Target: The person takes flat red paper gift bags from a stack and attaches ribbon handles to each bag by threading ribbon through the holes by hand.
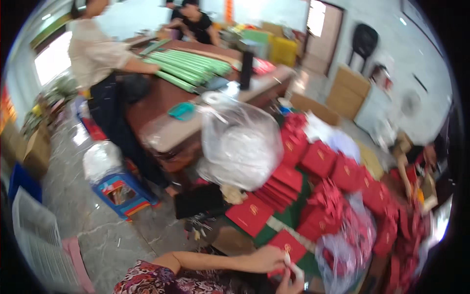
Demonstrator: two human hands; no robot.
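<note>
My left hand [270, 259] reaches in from the left over the green table [274, 234], its fingers pinched on a small white strip [296, 270]. Close by at the lower edge, my right hand [291, 284] is closed on the same strip, which looks narrow and blurred; I cannot make out its kind. Just beyond the hands lies a flat red packet [288, 243] with a small gold mark, partly covered by my left hand. Another flat red packet [249, 214] lies further left, beside an overlapping row of red packets [279, 188].
Several red bags [320, 159] and a clear plastic bag of red items [345, 245] crowd the right. A large clear plastic bag [240, 142] stands ahead. Green rolls [188, 66] cover a brown table, where a person [95, 59] stands. A blue stool [125, 191] stands left.
</note>
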